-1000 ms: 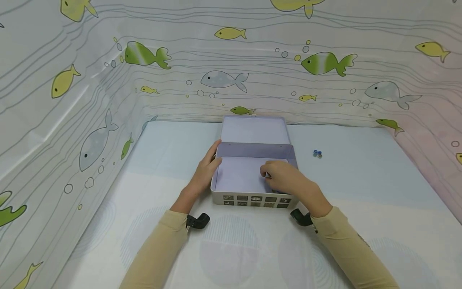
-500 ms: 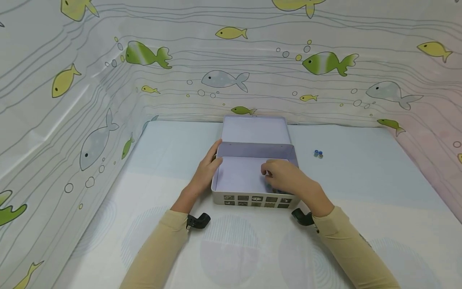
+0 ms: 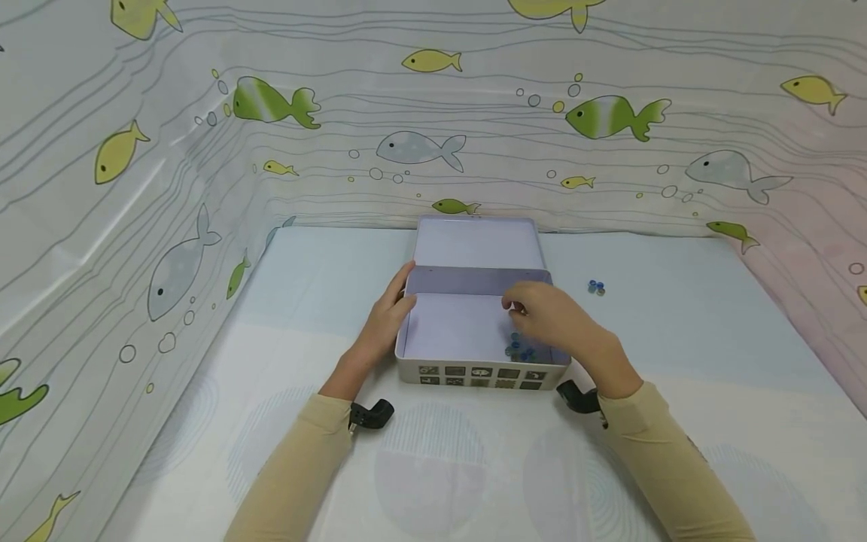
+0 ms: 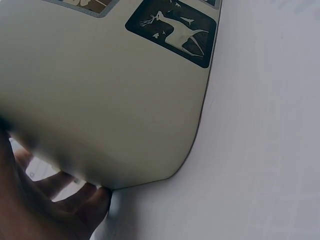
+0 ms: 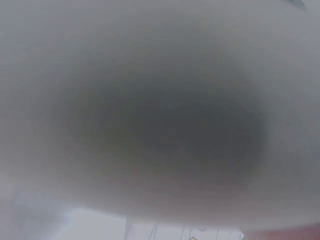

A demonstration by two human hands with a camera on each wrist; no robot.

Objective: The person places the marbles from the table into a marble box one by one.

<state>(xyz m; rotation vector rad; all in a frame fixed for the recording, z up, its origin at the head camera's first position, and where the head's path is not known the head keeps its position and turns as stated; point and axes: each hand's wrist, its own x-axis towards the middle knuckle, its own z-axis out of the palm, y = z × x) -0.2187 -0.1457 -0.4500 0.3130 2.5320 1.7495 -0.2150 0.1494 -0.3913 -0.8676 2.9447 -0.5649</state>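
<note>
A pale tin box [image 3: 460,328] stands on the table with its lid [image 3: 477,242] laid back, lilac inside. My left hand [image 3: 383,320] grips its left wall, thumb over the rim and fingers along the outside. The left wrist view shows the left fingers [image 4: 80,200] against the box's side. Several blue and greenish glass marbles [image 3: 520,349] lie in the box's front right corner. Just above them is my right hand [image 3: 549,316], its fingers curled and fingertips together; I cannot tell whether a marble is between them. The right wrist view is mostly a dark blur.
Several more marbles [image 3: 596,287] sit together on the table to the right of the box. Dark printed squares decorate the box's front. A white sheet with printed fish [image 3: 420,148] forms the back and side walls around the pale blue and white table [image 3: 325,278].
My right hand has risen from the box's front right corner, away from me and slightly right, uncovering the marbles there. The left hand and the box have stayed in place.
</note>
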